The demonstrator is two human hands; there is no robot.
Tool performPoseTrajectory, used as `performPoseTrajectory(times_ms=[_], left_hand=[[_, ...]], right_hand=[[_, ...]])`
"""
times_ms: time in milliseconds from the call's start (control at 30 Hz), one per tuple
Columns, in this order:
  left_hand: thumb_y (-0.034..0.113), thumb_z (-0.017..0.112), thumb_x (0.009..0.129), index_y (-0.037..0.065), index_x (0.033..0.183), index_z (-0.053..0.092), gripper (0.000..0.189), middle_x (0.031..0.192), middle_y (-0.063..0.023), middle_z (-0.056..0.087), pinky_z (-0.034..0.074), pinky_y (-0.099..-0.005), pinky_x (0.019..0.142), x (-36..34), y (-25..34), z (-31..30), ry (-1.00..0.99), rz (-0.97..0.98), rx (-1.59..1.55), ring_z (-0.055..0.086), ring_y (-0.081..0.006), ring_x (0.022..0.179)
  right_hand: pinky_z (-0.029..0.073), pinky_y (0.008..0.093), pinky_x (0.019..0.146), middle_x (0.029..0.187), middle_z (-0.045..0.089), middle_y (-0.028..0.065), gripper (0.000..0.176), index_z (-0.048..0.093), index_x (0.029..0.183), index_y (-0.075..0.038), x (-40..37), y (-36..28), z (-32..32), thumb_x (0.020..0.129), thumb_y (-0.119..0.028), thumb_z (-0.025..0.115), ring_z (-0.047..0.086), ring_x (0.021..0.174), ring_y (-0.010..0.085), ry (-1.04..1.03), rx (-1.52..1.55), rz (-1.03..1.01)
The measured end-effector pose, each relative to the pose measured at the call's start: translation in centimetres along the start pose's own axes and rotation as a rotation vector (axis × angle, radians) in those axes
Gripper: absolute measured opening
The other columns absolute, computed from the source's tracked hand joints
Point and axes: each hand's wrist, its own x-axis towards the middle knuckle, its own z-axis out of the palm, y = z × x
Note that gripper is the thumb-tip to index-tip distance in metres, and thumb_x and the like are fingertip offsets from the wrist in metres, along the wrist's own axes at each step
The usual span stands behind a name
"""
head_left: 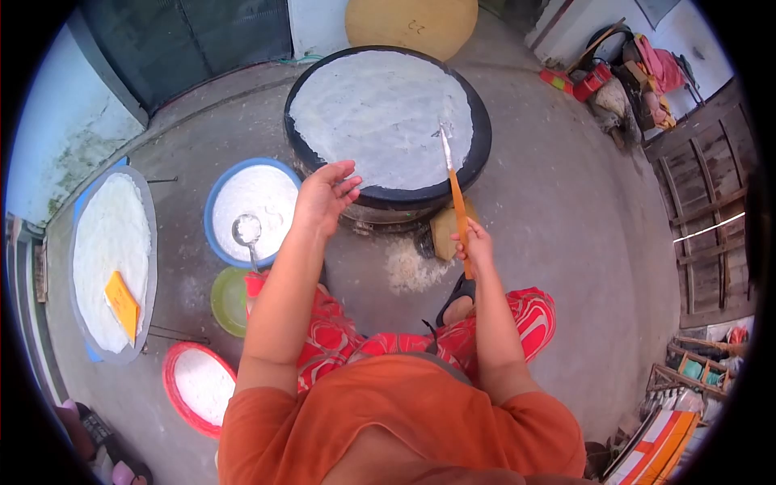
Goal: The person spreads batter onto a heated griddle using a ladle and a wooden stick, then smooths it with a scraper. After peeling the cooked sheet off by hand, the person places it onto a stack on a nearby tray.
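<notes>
A wide round black griddle stands ahead, covered with a thin white layer of batter. My right hand is closed round a long flat orange-brown stick. The stick's whitened tip touches the batter near the griddle's right side, where a small dark patch shows. My left hand is raised by the griddle's lower left edge, fingers apart and holding nothing. Left of it sits a blue-rimmed basin of white batter, with a metal ladle in it.
At the left lies an oval tray of white material with a yellow scraper on it. A green basin and a red basin stand near my left leg. A round board is behind the griddle; clutter fills the right edges.
</notes>
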Motion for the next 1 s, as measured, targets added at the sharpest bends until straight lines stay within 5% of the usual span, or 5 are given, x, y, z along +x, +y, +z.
performPoseTrajectory(times_ms=[67, 167, 267, 900, 1000], left_hand=[[0.017, 0.053, 0.081, -0.001, 0.104, 0.054, 0.029, 0.102, -0.0093, 0.056, 0.045, -0.0316, 0.076, 0.0, 0.0, 0.0, -0.002, 0.001, 0.005, 0.055, -0.0212, 0.091], [0.017, 0.053, 0.082, -0.002, 0.104, 0.054, 0.029, 0.102, -0.0095, 0.056, 0.045, -0.0314, 0.075, -0.2, 0.1, 0.0, 0.018, 0.001, 0.013, 0.055, -0.0213, 0.090], [0.016, 0.052, 0.082, -0.002, 0.104, 0.054, 0.029, 0.102, -0.0096, 0.055, 0.045, -0.0314, 0.075, -0.4, 0.1, 0.0, 0.007, 0.004, 0.018, 0.055, -0.0213, 0.090], [0.017, 0.051, 0.082, -0.002, 0.105, 0.053, 0.030, 0.101, -0.0094, 0.056, 0.046, -0.0307, 0.075, -0.5, 0.4, -0.3, -0.016, 0.008, 0.024, 0.056, -0.0204, 0.089], [0.018, 0.052, 0.082, -0.002, 0.105, 0.053, 0.030, 0.100, -0.0096, 0.056, 0.046, -0.0307, 0.075, -0.6, 0.5, -0.2, -0.021, 0.009, 0.024, 0.056, -0.0203, 0.089]], right_hand=[[0.033, 0.0210, 0.036, 0.072, 0.055, 0.0065, 0.032, 0.043, 0.124, -0.011, 0.4, 0.5, -1.0, 0.094, -0.014, 0.032, 0.041, 0.045, 0.0076, 0.159, 0.111, 0.010], [0.033, 0.0210, 0.036, 0.071, 0.056, 0.0076, 0.033, 0.040, 0.126, -0.011, 0.7, 1.4, -2.0, 0.093, -0.015, 0.034, 0.042, 0.045, 0.0076, 0.111, -0.014, -0.133], [0.033, 0.0209, 0.035, 0.069, 0.056, 0.0071, 0.033, 0.042, 0.125, -0.010, 0.0, 1.6, -2.2, 0.093, -0.016, 0.034, 0.042, 0.045, 0.0070, -0.008, -0.100, -0.079], [0.035, 0.0200, 0.040, 0.076, 0.055, 0.0058, 0.034, 0.042, 0.127, -0.014, 3.5, -0.4, 2.8, 0.094, -0.015, 0.034, 0.042, 0.049, 0.0061, 0.006, -0.180, -0.082], [0.041, 0.0275, 0.044, 0.077, 0.059, 0.0100, 0.034, 0.047, 0.124, -0.016, 5.1, -0.1, 3.4, 0.091, -0.018, 0.041, 0.051, 0.053, 0.0147, 0.099, -0.374, -0.149]])
